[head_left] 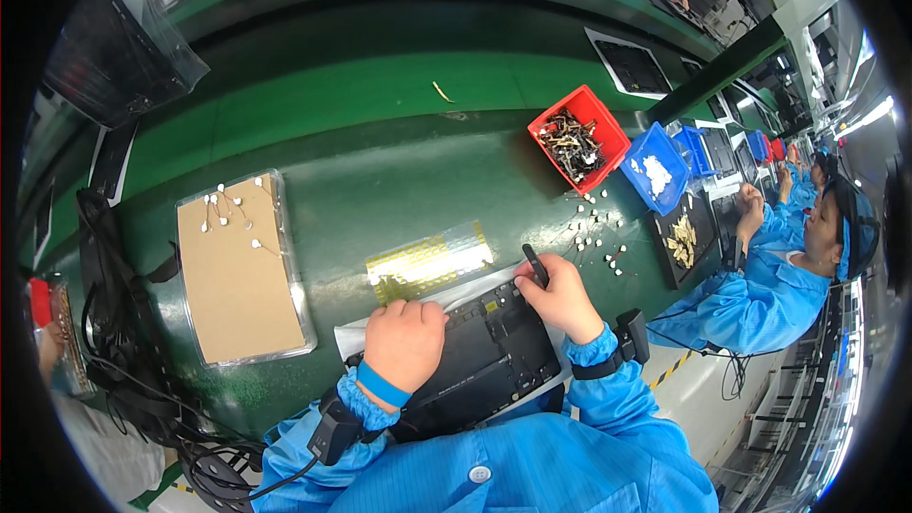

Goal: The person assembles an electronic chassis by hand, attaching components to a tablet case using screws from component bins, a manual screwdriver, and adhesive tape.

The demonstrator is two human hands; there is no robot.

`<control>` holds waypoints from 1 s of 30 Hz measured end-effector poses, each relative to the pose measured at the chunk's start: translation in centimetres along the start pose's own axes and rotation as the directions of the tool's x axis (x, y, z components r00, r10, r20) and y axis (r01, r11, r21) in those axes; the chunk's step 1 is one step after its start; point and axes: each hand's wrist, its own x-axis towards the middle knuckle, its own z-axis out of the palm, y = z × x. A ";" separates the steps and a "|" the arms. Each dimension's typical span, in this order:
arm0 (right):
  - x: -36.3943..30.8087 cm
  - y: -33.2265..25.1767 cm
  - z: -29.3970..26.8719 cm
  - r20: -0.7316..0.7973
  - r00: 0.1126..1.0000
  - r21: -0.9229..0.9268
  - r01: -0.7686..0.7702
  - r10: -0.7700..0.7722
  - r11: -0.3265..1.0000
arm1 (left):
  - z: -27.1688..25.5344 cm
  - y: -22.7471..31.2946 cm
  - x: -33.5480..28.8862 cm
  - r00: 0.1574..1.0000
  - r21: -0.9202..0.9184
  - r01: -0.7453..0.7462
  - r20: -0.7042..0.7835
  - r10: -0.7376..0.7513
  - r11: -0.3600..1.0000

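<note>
An opened black tablet-like device (484, 347) lies tilted on a white sheet in front of me, its inner boards and a flat dark battery-like block showing. My left hand (404, 347), with a blue wristband (383, 386), rests over its far left corner. Those fingers are curled, and whatever they pinch is hidden. At the far right corner my right hand (562, 296) grips a black pen-like tool (536, 264), which points up and away. Just beyond the device lies a clear sheet of yellow stickers (427, 263).
A tan board (242, 285) at left carries several small white-tipped wires. Similar wires (594, 236) are scattered at right, near a red bin (613, 138) of dark parts, a blue bin (655, 204) of white pieces and a black tray (703, 247). A co-worker (784, 266) sits at right.
</note>
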 end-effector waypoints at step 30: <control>-2.8 2.7 -4.1 -0.153 0.978 0.910 0.197 -0.145 0.364 | -6.5 0.7 5.2 0.916 -0.436 0.000 0.361 0.175 0.900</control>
